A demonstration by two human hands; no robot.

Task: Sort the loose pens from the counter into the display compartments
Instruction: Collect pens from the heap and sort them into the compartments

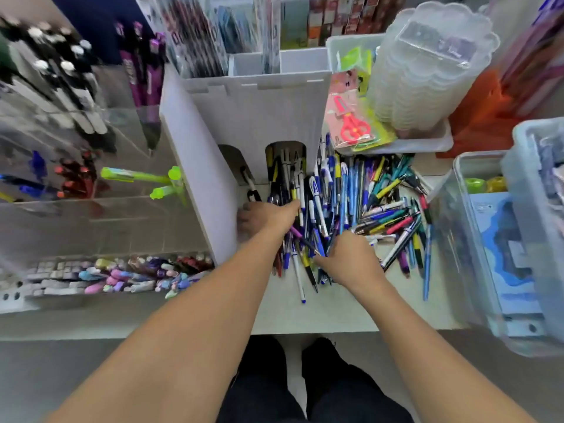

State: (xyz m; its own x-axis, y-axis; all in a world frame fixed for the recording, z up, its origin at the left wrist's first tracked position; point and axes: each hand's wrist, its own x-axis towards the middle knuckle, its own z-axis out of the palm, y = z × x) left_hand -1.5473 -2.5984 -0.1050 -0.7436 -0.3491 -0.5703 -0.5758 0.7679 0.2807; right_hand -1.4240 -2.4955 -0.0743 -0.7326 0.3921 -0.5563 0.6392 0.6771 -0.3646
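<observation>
A big heap of loose pens (360, 206) in blue, white, black, teal and yellow covers the counter (305, 315) in front of a white display stand (259, 117). The stand has two arched openings: the right compartment (285, 160) holds several pens, the left compartment (236, 166) holds one black-and-white pen. My left hand (268, 218) lies at the left edge of the heap by the stand's base, its fingers curled around several pens. My right hand (348, 261) is down in the near part of the heap, its fingers among the pens; what it holds is hidden.
Clear acrylic racks (76, 148) of markers and pens stand to the left, with pastel pens (122, 273) in a low tray. A white tray (396, 145) with scissors and stacked plastic boxes sits behind the heap. Clear storage bins (503, 239) stand on the right.
</observation>
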